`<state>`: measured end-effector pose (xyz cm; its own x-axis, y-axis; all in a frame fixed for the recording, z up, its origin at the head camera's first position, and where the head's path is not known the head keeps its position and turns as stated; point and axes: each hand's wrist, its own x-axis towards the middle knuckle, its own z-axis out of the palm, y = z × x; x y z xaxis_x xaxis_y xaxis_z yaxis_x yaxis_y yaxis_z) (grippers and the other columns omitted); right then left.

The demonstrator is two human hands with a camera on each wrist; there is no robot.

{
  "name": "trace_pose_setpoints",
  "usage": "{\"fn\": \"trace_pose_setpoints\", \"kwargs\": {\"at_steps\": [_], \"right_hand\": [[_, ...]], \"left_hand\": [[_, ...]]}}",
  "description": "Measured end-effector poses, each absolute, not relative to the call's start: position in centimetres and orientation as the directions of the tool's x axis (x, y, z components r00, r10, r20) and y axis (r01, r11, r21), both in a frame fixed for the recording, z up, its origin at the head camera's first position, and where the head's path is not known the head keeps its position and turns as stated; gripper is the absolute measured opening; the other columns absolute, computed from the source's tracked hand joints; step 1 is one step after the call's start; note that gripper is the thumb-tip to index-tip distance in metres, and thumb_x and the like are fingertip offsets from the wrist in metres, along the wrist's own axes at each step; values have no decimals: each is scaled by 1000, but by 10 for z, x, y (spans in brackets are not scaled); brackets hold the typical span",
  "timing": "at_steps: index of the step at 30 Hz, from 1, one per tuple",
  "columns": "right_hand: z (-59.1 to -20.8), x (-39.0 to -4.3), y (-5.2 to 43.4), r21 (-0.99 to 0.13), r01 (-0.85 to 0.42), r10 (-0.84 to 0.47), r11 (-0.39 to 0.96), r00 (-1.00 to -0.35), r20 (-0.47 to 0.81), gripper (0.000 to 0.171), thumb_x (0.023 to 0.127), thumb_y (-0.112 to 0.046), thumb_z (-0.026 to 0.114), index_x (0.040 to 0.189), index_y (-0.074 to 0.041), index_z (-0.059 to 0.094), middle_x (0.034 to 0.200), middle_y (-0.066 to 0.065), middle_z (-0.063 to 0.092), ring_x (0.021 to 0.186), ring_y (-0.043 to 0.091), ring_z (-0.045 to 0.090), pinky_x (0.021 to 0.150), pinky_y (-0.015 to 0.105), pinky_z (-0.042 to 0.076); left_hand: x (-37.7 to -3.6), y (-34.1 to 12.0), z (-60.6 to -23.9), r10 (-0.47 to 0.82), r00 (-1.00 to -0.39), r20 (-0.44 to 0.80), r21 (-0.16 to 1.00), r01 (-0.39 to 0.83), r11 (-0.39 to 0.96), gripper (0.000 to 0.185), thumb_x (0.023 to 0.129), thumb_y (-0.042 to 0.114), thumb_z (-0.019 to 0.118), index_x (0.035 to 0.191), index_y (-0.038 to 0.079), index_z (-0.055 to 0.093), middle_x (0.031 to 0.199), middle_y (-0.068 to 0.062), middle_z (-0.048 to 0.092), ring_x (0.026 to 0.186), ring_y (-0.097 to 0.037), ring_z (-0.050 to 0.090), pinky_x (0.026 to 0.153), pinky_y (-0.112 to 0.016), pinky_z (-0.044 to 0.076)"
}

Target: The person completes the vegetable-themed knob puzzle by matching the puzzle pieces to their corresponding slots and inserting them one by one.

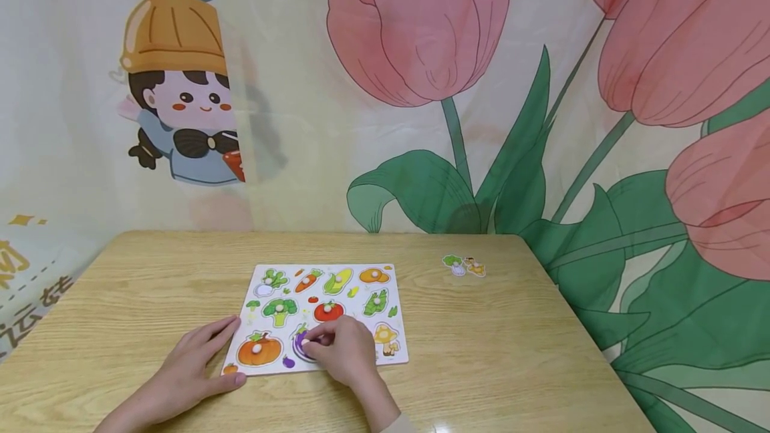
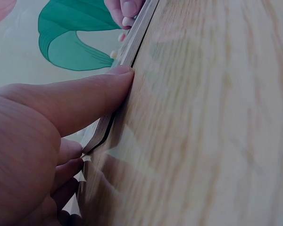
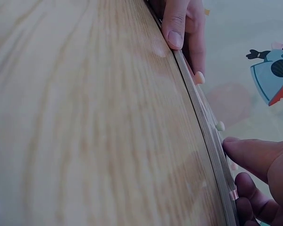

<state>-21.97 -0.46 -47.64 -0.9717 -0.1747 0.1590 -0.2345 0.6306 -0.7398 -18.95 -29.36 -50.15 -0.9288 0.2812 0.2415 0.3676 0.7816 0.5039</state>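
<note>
A white vegetable puzzle board [image 1: 295,326] lies flat on the table. The left hand [image 1: 195,359] is at its left side, fingertips by the left edge and thumb against the front edge near the corner; in the left wrist view the thumb [image 2: 92,96] lies along that edge. With thumb and index finger, the right hand [image 1: 349,349] pinches the knob of the purple eggplant piece [image 1: 301,346], which sits at the board's front row and is partly hidden by the hand. Left of it is the pumpkin piece [image 1: 259,351]; above are the tomato piece [image 1: 327,311] and broccoli piece [image 1: 279,313].
Two loose pieces lie at the table's back right: a leafy green-and-white cabbage piece [image 1: 454,265] and an orange-yellow piece [image 1: 476,268]. A wooden table [image 1: 493,353] supports everything, and a printed tulip curtain [image 1: 289,85] hangs behind it.
</note>
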Motion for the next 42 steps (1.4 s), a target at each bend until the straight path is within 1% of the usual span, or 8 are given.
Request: {"fn": "trace_pose_setpoints", "kwargs": {"at_steps": [7, 12, 22, 42], "right_hand": [[-479, -220, -7, -732, -233, -165, 640, -972, 165, 6, 84, -32, 90, 83, -34, 85, 72, -19, 55, 71, -4, 44, 68, 22, 35], [-479, -220, -8, -720, -241, -167, 651, -971, 173, 4, 84, -34, 90, 84, -34, 86, 71, -20, 53, 72, -4, 43, 69, 22, 35], [-478, -219, -8, -717, -250, -175, 650, -968, 179, 6, 85, -32, 90, 82, -34, 85, 71, -20, 53, 71, -4, 42, 71, 23, 35], [-478, -220, -8, -708, -274, -201, 651, -962, 188, 6, 85, -29, 91, 83, -33, 86, 65, -21, 53, 65, -4, 42, 64, 20, 32]], "left_hand": [[-189, -294, -502, 281, -927, 247, 510, 371, 776, 98, 83, 47, 89, 157, -3, 47, 158, -22, 44, 139, -48, 35, 103, -66, 33], [-190, -294, -503, 284, -923, 259, 508, 380, 773, 98, 83, 47, 89, 157, -3, 48, 158, -22, 45, 138, -47, 36, 103, -65, 33], [-191, -294, -503, 286, -921, 266, 511, 386, 768, 98, 83, 46, 89, 157, -2, 48, 159, -21, 44, 139, -48, 36, 103, -65, 33], [-190, -294, -503, 284, -925, 254, 517, 378, 768, 97, 84, 47, 89, 157, -2, 48, 159, -21, 44, 139, -48, 35, 104, -66, 33]]}}
